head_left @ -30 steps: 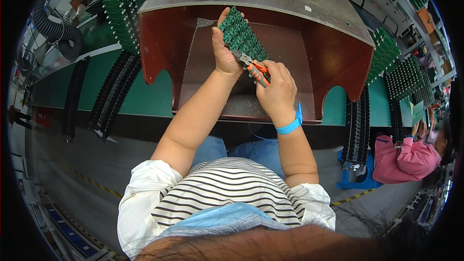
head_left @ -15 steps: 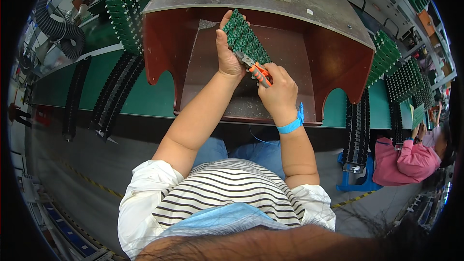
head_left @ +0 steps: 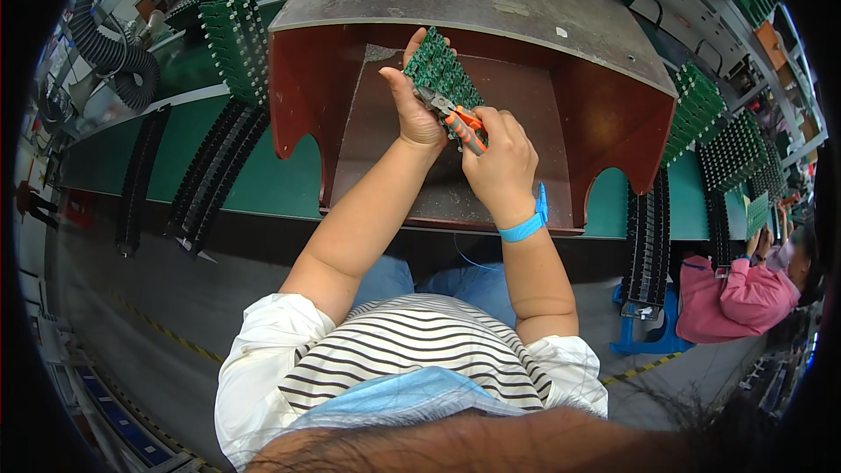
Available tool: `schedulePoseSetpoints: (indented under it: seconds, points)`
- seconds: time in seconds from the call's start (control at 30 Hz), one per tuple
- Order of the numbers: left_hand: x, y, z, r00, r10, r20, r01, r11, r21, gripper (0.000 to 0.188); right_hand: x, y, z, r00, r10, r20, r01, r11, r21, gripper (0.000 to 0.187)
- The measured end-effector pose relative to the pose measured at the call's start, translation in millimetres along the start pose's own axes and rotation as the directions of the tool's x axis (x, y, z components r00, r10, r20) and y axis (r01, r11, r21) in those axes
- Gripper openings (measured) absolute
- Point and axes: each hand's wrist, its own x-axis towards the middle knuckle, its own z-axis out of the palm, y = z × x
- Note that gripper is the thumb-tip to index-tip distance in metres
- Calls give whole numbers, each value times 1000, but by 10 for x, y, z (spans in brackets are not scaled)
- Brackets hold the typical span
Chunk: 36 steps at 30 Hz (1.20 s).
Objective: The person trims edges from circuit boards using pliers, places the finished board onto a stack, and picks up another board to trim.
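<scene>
Pliers (head_left: 462,128) gripped in your right hand (head_left: 504,155), tips over the circuit board (head_left: 446,70) your left hand (head_left: 420,125) cradles. Brace the board, squeeze gently, keep tips off your palm.

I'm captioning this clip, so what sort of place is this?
Probably an electronics assembly workshop, judging by the green circuit board, orange-and-grey pliers and blue wrist strap.

Wearer's hands (head_left: 504,156): two. Pliers (head_left: 466,136): one. Held circuit board (head_left: 444,70): one. Pink-jacketed co-worker (head_left: 734,302): one.
</scene>
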Motion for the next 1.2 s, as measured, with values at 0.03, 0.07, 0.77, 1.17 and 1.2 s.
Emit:
schedulePoseSetpoints:
  seconds: [0.03, 0.07, 0.77, 1.17, 1.2]
  points:
    - [2, -1, -2, 1000, -1, -2, 1, 1000, 2, 98, 1, -4, 5, 1000, 5, 9, -5, 1000, 0, 33]
    - [4, -2, -2, 1000, 0, -1, 0, 1000, 2, 98, 3, -8, 6, 1000, 4, 8, -4, 1000, 0, 33]
    - [3, -18, -28, 1000, 20, 13, -20, 999, 33, 100, 59, -23, -10, 998, 63, 25, -64, 997, 49, 31]
    - [-30, -8, 16, 1000, 0, 24, -1, 1000, 22, 102, 160, -138, -15, 999, -38, -17, 38, 999, -2, 33]
    - [-31, -7, 20, 1000, -2, 23, 1, 1000, 25, 102, 162, -142, -18, 999, -40, -22, 40, 999, -2, 33]
